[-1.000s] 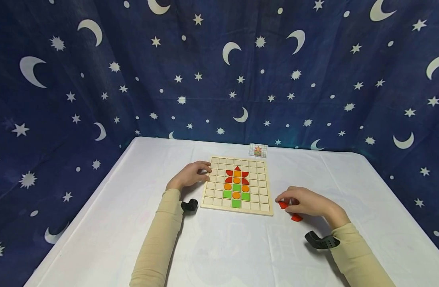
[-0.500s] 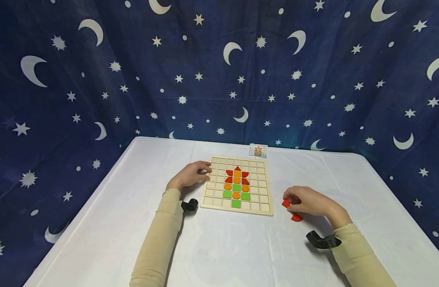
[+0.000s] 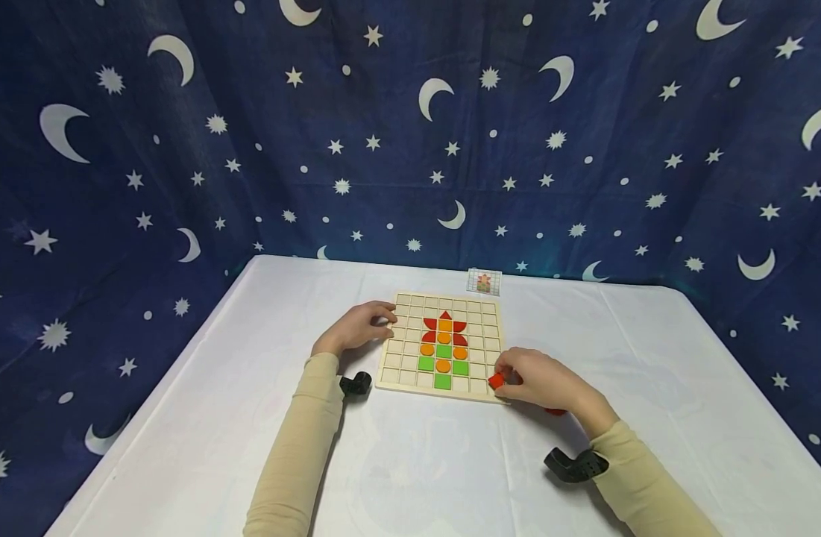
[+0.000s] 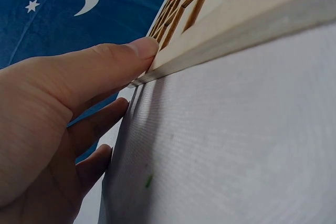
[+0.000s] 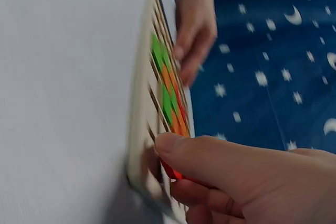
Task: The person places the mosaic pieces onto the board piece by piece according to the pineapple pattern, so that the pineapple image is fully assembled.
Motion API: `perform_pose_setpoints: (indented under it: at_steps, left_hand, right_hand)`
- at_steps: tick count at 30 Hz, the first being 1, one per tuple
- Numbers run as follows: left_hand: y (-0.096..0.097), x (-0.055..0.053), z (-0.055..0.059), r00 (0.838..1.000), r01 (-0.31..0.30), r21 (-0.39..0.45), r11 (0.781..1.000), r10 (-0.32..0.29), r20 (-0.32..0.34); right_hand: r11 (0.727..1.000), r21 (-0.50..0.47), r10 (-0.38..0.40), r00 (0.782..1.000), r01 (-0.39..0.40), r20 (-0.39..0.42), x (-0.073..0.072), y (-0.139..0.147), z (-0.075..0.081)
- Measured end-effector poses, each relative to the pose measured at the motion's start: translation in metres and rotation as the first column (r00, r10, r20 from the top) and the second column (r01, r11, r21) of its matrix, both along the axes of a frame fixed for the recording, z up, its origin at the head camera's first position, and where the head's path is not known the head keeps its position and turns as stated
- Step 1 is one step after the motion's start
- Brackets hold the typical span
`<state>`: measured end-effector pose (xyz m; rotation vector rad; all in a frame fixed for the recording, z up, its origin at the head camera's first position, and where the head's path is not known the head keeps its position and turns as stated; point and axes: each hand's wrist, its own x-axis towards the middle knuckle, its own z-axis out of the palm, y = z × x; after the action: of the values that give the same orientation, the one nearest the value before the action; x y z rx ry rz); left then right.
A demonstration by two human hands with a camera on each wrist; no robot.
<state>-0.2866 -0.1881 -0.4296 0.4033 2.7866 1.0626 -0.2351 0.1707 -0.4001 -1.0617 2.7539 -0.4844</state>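
A square wooden grid board (image 3: 391, 376) lies on the white table, with green, orange and red flat tiles set in its middle cells. My left hand (image 3: 356, 327) rests at the board's left edge; in the left wrist view the thumb (image 4: 142, 48) touches the rim while the lower fingers hang apart from it. Over the board's near right corner, my right hand (image 3: 547, 377) pinches a red tile (image 3: 496, 381) between thumb and fingers. Most of this tile (image 5: 170, 170) is hidden by the fingers in the right wrist view. Another red tile (image 3: 555, 412) lies on the table, partly covered by the right hand.
Behind the board lies a small card (image 3: 484, 282) printed with a coloured grid pattern. A dark blue curtain (image 3: 383, 201) with moons and stars hangs behind the white-covered table (image 3: 417, 470). Black camera mounts (image 3: 576, 465) sit on both wrists.
My right hand has lifted a red quarter-circle tile from the table and carried it left to the board's near right corner. The left hand has stayed at the board's edge.
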Motion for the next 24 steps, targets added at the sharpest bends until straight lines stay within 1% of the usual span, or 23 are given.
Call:
perform_pose_setpoints:
  at_steps: [3, 5, 8, 11, 13, 19, 24]
  left_hand:
    - [0.000, 0.000, 0.001, 1.000, 0.003, -0.001, 1.000, -0.003, 0.001]
    - [0.000, 0.000, 0.001, 1.000, 0.002, 0.003, 1.000, -0.002, 0.003]
    - [0.001, 0.000, 0.002, 1.000, -0.001, 0.008, 1.000, 0.001, 0.005]
    - [0.001, 0.000, 0.002, 1.000, -0.001, 0.005, 1.000, 0.001, 0.003]
    - [0.001, 0.000, 0.001, 1.000, 0.000, 0.002, 1.000, 0.000, 0.002]
    - [0.000, -0.002, 0.002, 1.000, 0.003, -0.004, 1.000, -0.003, 0.002]
    - [0.000, -0.003, 0.002, 1.000, 0.006, -0.002, 1.000, -0.006, 0.001]
  right_hand:
    - [1.000, -0.007, 0.019, 0.999, -0.019, -0.048, 0.005, -0.016, -0.003]
    - [1.000, -0.013, 0.008, 0.998, -0.009, -0.067, 0.008, -0.026, -0.005]
    - [0.999, -0.024, -0.030, 0.997, 0.028, -0.067, 0.010, -0.040, -0.006]
    - [0.998, -0.028, -0.053, 0.997, 0.051, -0.065, 0.010, -0.050, -0.008]
    - [0.998, -0.029, -0.049, 0.996, 0.047, -0.076, 0.010, -0.053, -0.009]
    - [0.999, -0.044, 0.006, 0.991, -0.011, -0.134, 0.009, -0.054, -0.012]
    - [0.998, -0.048, 0.021, 0.991, -0.027, -0.132, 0.009, -0.052, -0.013]
